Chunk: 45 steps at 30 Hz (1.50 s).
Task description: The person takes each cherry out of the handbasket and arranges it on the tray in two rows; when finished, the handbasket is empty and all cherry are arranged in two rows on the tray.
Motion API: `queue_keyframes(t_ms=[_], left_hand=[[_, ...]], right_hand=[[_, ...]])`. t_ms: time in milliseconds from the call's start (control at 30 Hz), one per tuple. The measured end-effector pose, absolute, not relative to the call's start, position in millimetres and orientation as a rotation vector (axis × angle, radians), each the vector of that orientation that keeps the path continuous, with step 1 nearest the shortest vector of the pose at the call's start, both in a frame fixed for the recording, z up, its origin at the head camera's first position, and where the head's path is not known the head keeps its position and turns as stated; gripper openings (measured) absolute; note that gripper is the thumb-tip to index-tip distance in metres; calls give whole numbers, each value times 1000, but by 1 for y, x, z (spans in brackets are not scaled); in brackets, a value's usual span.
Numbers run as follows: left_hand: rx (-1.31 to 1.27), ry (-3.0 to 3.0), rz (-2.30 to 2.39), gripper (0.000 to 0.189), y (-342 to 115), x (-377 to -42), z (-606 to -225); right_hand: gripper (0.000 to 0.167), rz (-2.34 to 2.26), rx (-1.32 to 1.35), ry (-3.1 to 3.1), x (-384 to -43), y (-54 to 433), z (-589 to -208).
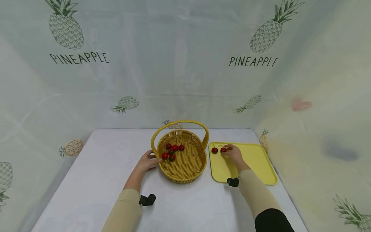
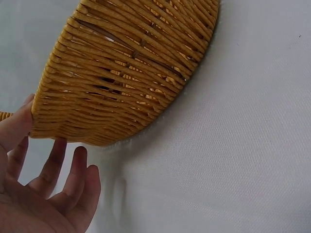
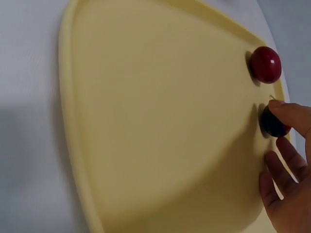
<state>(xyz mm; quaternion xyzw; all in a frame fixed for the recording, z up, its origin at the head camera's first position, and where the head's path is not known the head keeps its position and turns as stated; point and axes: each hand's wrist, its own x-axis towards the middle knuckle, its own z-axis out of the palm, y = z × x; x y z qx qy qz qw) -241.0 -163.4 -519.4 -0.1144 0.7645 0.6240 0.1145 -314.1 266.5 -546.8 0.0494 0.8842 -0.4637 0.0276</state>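
Note:
A round yellow wicker basket [image 1: 185, 170] with a tall arched handle stands in the middle of the table. Several dark red cherries [image 1: 175, 148] lie in its left half. My left hand [image 1: 148, 162] holds the basket's left rim near the foot of the handle, the thumb over the rim and fingers against the outside wall. On a yellow tray [image 1: 246, 161] to the right, two cherries sit near the back left corner. My right hand [image 1: 234, 154] pinches the right one, a dark cherry [image 3: 275, 122], between thumb and fingertip. The other cherry [image 3: 265, 64] lies untouched beside it.
The white table [image 1: 95, 180] runs up to a hanging cloth [image 1: 179, 64] printed with pineapples at the back and sides. The tray's right edge lies close to the right-hand cloth. A narrow gap separates basket and tray.

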Motion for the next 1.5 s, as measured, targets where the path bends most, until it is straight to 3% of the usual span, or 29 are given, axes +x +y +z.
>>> queue_keyframes(t_ms=[767, 1167, 1500], left_hand=[[-324, 2253, 1821, 54, -163, -242, -519], [-311, 2234, 1804, 55, -165, -244, -518], [-307, 2212, 1824, 56, -166, -244, -519]], right_hand=[[44, -1346, 132, 2737, -316, 263, -544], [44, -1310, -19, 2719, -306, 276, -519], [41, -1345, -183, 2678, -287, 258, -493]])
